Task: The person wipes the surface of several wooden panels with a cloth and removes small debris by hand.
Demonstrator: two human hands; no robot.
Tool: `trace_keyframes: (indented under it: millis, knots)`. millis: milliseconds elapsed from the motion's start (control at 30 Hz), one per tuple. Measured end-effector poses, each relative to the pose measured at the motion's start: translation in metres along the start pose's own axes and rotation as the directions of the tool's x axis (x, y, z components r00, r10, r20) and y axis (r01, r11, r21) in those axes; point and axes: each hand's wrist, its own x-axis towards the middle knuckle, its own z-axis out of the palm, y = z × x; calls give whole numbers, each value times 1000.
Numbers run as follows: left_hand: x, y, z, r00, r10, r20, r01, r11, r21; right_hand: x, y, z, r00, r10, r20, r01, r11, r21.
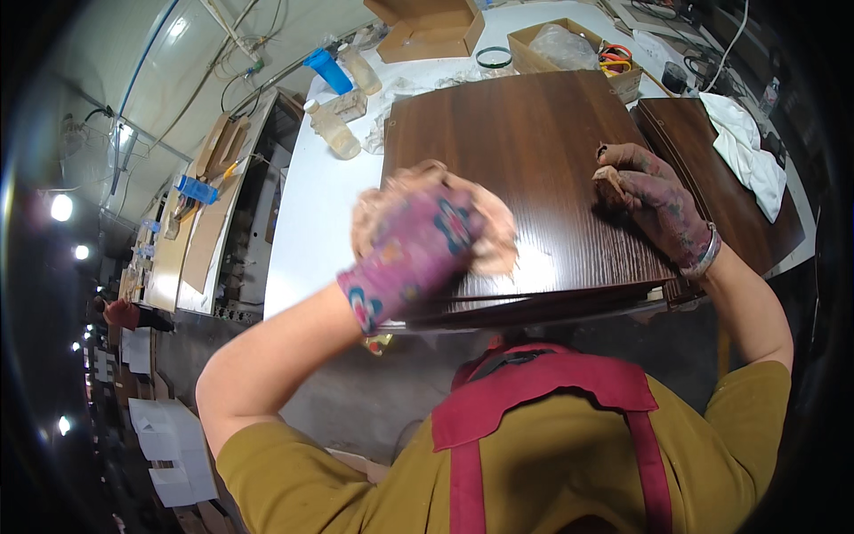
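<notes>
A glossy dark brown wood panel [520, 133] lies on the white table in front of me. My left hand [418, 249], in a purple flowered glove, presses a crumpled peach-coloured cloth [498, 227] onto the panel's left front part. Motion smears this hand, and its fingertips are lost among the cloth's folds. Over the panel's right side is my right hand [663, 205], in a similar, stained glove. Its fingers close on a small brown-stained rag [610, 190]. Part of that rag is hidden by the fingers.
Another dark panel [703, 169] with a white cloth [747, 156] on it lies at the right. Cloudy plastic bottles [332, 132] and a blue cup [329, 71] stand at the back left of the white table [298, 209]. Cardboard boxes [427, 40] are behind.
</notes>
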Motion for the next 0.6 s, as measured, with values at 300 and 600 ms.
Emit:
trace_keyframes:
  millis: [300, 600]
  knots:
    - [22, -4, -44, 987, -76, -140, 130, 893, 431, 2, 6, 0, 999, -46, -1, 46, 995, 89]
    - [5, -90, 19, 952, -219, -214, 254, 956, 149, -3, 1, 0, 997, -72, 20, 71, 996, 46]
